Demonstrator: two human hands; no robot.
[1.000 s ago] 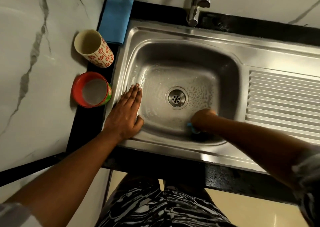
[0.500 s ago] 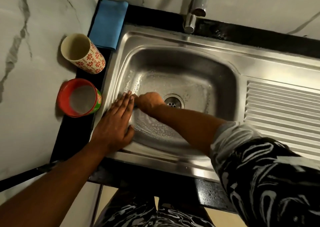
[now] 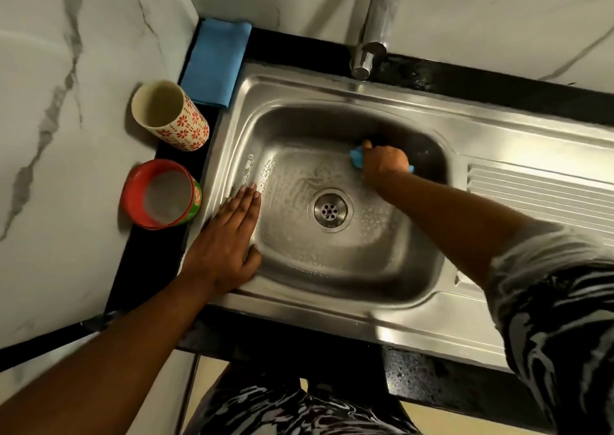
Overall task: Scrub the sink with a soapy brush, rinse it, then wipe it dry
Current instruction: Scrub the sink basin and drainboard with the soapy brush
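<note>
Scrubbing step, and we're right in the thick of it. The right hand is down in the sink, fingers clamped round the blue brush, which is pressed against the far wall of the basin, toward the back right corner. The left hand lies flat on the sink's left rim, fingers straight and close together, thumb over the edge into the bowl. It's bracing, I'd say.

Streaky suds show across the basin floor around the drain and up the left wall. The far right corner is dark, and I can't tell whether it's been lathered. My read is that this is the first step of three, not finished.

The next move calls for working the bristles along that back wall and into the right corner with steady pressure. No water runs from the tap, so the rinse is not begun. The blue cloth lies folded on the table at the back left, near the floral cup and the red tub, ready for the wipe.
</note>
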